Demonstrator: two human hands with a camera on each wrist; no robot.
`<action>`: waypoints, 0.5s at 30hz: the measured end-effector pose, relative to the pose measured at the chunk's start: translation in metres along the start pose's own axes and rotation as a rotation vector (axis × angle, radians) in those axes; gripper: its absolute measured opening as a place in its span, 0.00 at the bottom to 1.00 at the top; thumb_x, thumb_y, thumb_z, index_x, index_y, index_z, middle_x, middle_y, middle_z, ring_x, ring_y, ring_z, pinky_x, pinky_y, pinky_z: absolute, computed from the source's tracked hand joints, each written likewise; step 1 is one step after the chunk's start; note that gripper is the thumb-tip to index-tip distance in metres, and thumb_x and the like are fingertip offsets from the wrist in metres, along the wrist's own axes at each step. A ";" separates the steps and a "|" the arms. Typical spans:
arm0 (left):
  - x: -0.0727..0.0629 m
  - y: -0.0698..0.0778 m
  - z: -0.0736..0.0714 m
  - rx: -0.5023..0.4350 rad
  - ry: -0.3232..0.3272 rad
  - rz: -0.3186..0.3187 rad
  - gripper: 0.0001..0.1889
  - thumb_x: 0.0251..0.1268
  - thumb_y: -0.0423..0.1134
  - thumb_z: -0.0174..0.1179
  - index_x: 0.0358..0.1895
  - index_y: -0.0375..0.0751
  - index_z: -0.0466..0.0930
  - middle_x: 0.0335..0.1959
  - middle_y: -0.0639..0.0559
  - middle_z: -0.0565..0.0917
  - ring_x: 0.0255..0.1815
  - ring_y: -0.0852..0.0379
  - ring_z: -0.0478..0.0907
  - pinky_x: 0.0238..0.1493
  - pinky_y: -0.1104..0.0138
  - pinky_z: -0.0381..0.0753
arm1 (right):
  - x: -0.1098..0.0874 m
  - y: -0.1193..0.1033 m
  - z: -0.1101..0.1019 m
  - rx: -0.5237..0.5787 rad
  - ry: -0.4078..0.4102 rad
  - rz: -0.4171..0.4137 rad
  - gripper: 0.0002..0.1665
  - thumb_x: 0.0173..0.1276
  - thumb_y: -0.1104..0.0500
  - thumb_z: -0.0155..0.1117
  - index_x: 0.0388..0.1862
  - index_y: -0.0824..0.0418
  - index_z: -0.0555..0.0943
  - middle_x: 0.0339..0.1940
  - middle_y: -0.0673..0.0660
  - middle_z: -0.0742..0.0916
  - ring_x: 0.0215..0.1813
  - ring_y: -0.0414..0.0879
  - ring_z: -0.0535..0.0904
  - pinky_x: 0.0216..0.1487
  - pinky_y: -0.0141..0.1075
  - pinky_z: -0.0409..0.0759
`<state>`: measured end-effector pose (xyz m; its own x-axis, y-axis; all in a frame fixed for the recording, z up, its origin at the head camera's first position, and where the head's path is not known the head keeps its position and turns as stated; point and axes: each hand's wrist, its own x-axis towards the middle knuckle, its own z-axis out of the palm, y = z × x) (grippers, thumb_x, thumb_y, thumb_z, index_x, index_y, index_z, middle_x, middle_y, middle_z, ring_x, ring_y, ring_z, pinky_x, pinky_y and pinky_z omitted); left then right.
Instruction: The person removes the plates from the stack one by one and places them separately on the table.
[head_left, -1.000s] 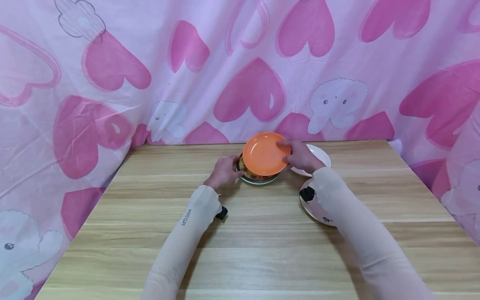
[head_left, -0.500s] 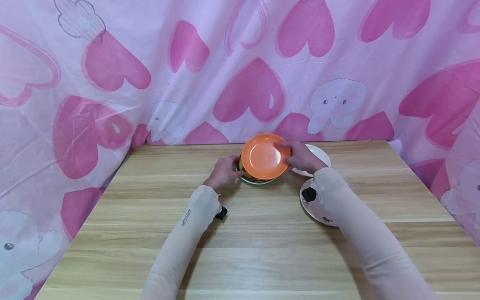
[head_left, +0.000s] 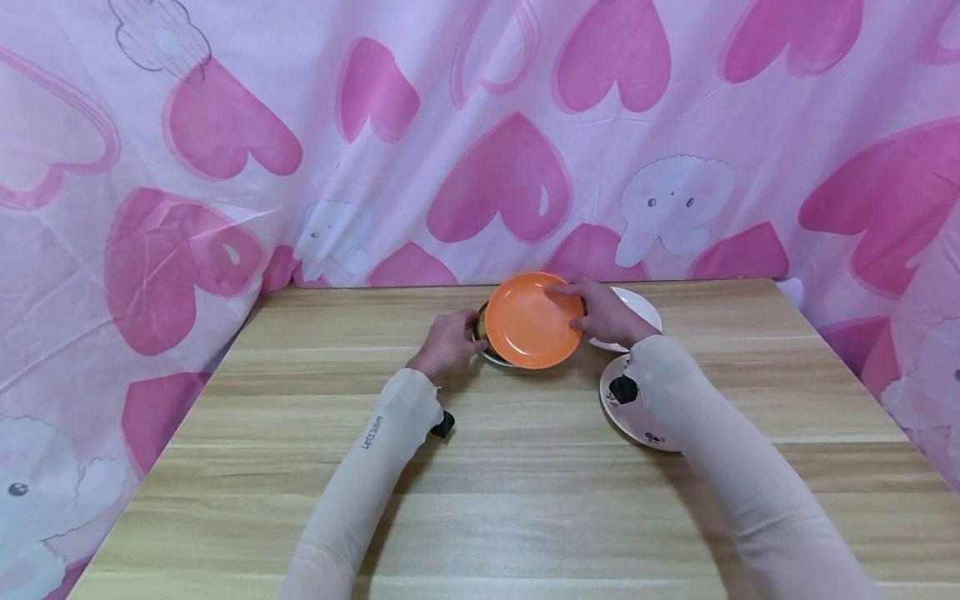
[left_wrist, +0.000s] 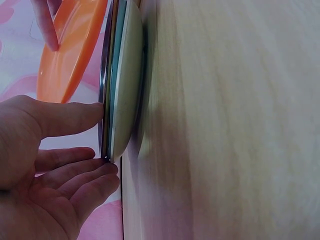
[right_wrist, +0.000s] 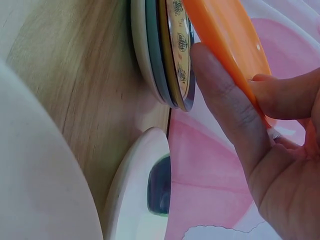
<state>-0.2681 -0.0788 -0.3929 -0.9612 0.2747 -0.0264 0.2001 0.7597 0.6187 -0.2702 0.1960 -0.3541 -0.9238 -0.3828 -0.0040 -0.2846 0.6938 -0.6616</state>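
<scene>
Step in hand, judged: stacking by size or place, with the orange plate (head_left: 531, 329) positioned for setting on the stack of plates (left_wrist: 127, 85). Right hand (head_left: 606, 317): clamped on the orange plate's rim, digits on both faces; plate tilted above the stack, any contact between them unclear. Left hand (head_left: 445, 343): thumb and fingers apart, tips touching the stack's edge, presumably steadying it. Stack stands on the tabletop (head_left: 495, 500), patterned yellow plate (right_wrist: 179, 45) uppermost. White plate (head_left: 643, 310) and pink plate (head_left: 628, 417) lie to the right, partly behind the arm. Next move probably calls for levelling the orange plate, centring it, lowering gently, then releasing.
</scene>
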 end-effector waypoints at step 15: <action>0.001 0.002 0.000 0.003 -0.013 -0.035 0.24 0.64 0.34 0.68 0.63 0.40 0.77 0.63 0.44 0.82 0.62 0.49 0.77 0.70 0.56 0.77 | -0.002 0.003 0.000 -0.072 -0.052 -0.097 0.41 0.62 0.76 0.63 0.72 0.52 0.73 0.70 0.63 0.76 0.71 0.60 0.69 0.76 0.57 0.68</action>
<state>-0.2688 -0.0769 -0.3915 -0.9651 0.2555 -0.0577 0.1674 0.7709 0.6145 -0.2693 0.1988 -0.3559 -0.8768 -0.4806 0.0171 -0.3915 0.6928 -0.6056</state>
